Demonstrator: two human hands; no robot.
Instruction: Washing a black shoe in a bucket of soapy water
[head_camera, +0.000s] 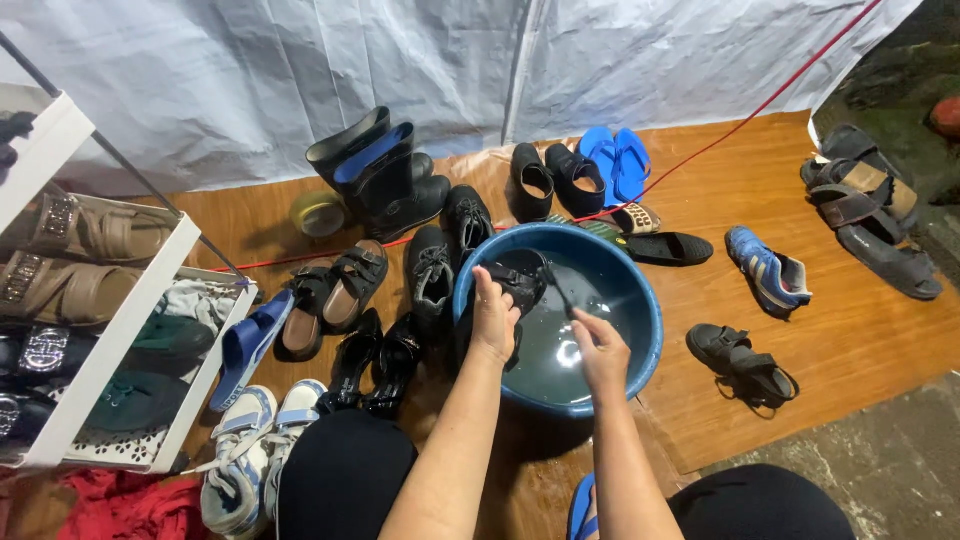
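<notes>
Left hand (493, 318) grips black shoe (515, 283) over blue basin (640, 300); right hand (601, 352) fisted around brush (558, 288), both forearms extended.

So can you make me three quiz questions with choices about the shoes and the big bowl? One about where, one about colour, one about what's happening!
1. Where are the tall black boots?
A. On the white rack
B. By the white sheet, behind the basin
C. Inside the basin

2. What colour is the basin?
A. Blue
B. Red
C. Yellow

3. What is the left hand doing?
A. Resting on the floor
B. Holding a black shoe at the basin's rim
C. Tying a lace

Answers: 1 B, the boots stand on the floor near the sheet. 2 A, its rim is blue. 3 B, the fingers grip the shoe while the right hand holds a brush.
</notes>
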